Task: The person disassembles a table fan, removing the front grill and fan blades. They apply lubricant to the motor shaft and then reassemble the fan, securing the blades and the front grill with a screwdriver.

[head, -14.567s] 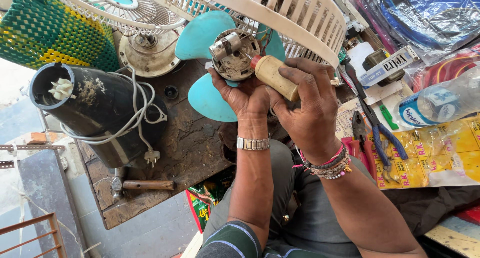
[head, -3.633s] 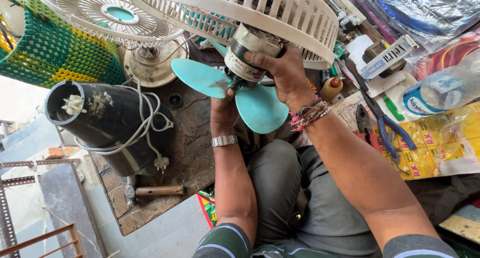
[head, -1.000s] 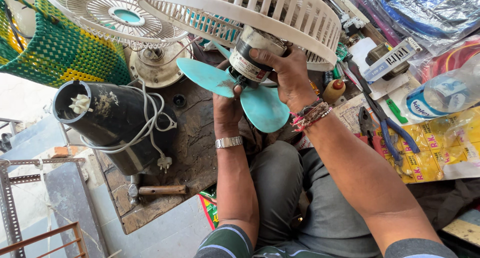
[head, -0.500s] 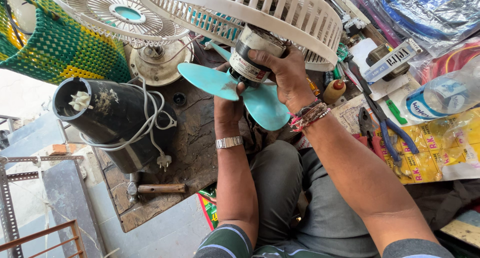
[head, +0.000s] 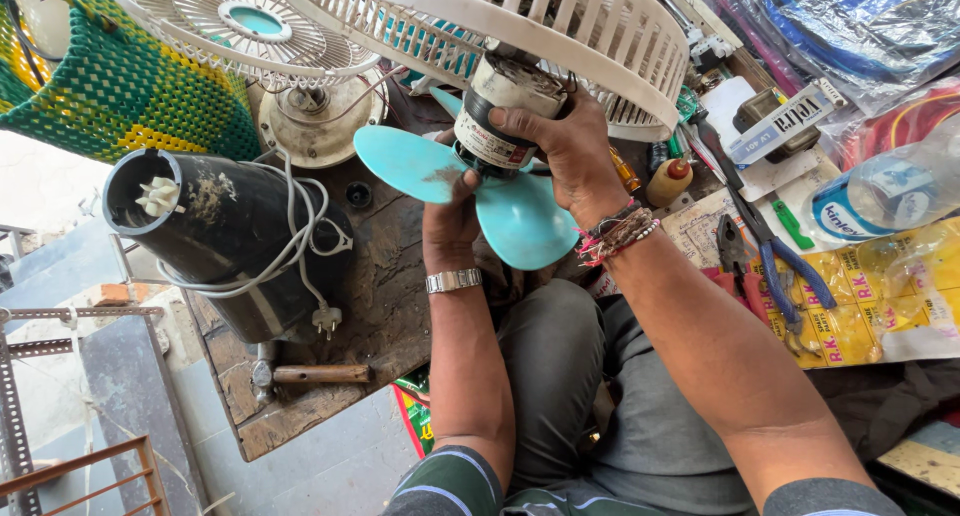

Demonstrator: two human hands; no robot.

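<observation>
My right hand (head: pixel 565 146) grips the cylindrical fan motor (head: pixel 500 111), which sticks out of a white plastic fan guard (head: pixel 560 26). Teal fan blades (head: pixel 520 216) sit on the motor's shaft below it. My left hand (head: pixel 450 216) is under the motor at the blade hub, between two blades, its fingers curled against the hub. A metal watch is on my left wrist and bead bracelets on my right. The hub itself is mostly hidden by my fingers.
A dark wooden board (head: pixel 300 396) carries a black cylinder (head: pixel 220 236) wrapped in a white cord with plug, a hammer (head: pixel 305 374) and a round metal base (head: pixel 315 126). A wire fan guard (head: pixel 240 21), blue-handled pliers (head: pixel 775 266), a small bottle (head: pixel 668 181) and yellow packets (head: pixel 880 296) lie around.
The motor and blades have turned slightly in my hands. Both hands keep their hold in the same place.
</observation>
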